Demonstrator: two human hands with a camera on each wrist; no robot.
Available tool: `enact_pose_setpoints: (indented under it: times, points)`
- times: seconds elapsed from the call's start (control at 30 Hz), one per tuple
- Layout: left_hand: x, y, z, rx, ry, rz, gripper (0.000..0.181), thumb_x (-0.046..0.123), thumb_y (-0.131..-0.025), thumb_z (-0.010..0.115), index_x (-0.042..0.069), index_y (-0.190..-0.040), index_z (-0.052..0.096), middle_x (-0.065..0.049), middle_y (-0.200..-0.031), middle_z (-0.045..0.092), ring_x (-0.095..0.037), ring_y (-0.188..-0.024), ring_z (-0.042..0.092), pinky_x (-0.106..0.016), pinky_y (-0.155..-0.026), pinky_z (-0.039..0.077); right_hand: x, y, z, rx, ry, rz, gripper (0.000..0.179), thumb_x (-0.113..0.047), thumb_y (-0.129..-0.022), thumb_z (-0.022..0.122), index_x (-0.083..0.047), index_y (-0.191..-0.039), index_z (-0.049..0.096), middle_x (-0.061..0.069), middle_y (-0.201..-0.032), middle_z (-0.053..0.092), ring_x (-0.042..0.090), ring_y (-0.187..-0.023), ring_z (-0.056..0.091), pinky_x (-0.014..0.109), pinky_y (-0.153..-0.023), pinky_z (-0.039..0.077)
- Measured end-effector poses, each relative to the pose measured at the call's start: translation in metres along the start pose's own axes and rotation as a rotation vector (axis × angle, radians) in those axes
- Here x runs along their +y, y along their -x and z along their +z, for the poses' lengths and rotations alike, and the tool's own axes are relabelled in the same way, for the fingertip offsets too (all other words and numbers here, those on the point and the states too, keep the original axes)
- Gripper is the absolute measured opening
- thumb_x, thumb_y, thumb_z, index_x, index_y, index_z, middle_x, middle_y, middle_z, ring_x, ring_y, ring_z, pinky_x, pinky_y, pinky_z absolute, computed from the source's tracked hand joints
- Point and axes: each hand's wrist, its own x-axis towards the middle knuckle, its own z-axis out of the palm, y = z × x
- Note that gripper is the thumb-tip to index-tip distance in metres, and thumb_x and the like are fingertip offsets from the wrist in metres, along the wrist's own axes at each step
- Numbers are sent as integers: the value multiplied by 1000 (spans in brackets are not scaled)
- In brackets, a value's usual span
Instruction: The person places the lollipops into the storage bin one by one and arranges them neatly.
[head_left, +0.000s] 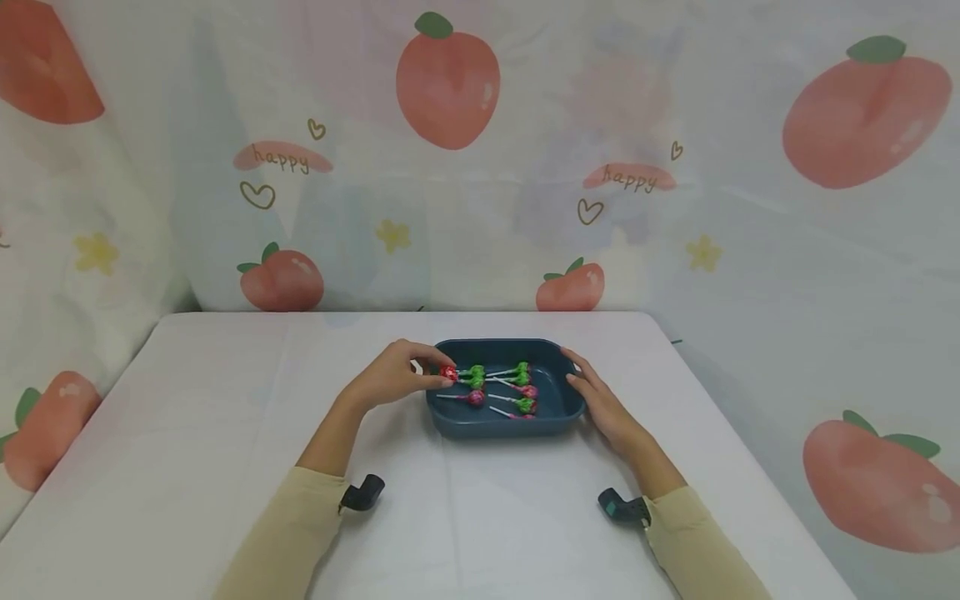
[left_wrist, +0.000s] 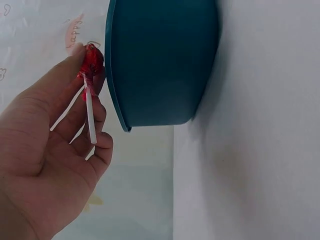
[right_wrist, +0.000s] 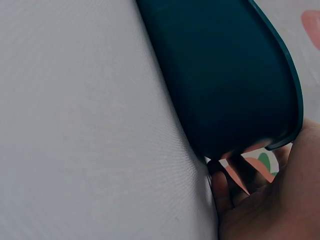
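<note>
A dark blue rectangular tray (head_left: 487, 428) stands on the table with several lollipops inside, some in green wrappers (head_left: 526, 406), some in pink-red ones (head_left: 476, 398), on white sticks. My left hand (head_left: 393, 377) pinches a red-wrapped lollipop (left_wrist: 92, 61) between thumb and fingertips at the tray's left rim. Its white stick (left_wrist: 90, 115) points back toward the palm in the left wrist view. At the right end, my right hand (head_left: 609, 410) holds the tray, thumb on the rim and other fingers (right_wrist: 235, 187) against the outer wall, partly hidden.
A white cloth covers the table (head_left: 225, 433). Behind it hangs a curtain (head_left: 480, 217) printed with peaches, hearts and flowers. Each sleeve cuff carries a small black camera mount, the left one (head_left: 363, 493) and the right one (head_left: 622, 507).
</note>
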Motion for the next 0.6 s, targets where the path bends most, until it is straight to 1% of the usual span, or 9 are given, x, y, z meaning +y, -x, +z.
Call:
enact_pose_setpoints:
  times: [0.23,0.4,0.6]
  points:
    - [7,-9,7,-1,-11,-2,27,27,-89,85,19,-114,80,8,-98,70,-22,-88,56,-34,-70,49,0,0,-1,1,8,0,53,-43,-112,39,-35,-164,27,6,-171,15,40,-155,7,71,-115,4]
    - [11,-15,15,-5,-27,2,27,28,-88,86,20,-113,80,8,-99,70,-21,-91,55,-34,-73,48,2,-1,-1,1,6,-1,54,-43,-112,39,-35,-164,27,6,-171,15,40,-155,7,70,-116,4]
    - [14,-19,25,-31,-25,17,25,27,-89,85,20,-113,80,10,-102,70,-20,-93,54,-35,-76,47,4,-3,-1,2,-6,-6,53,-41,-113,39,-34,-164,28,8,-171,17,40,-155,9,68,-117,4]
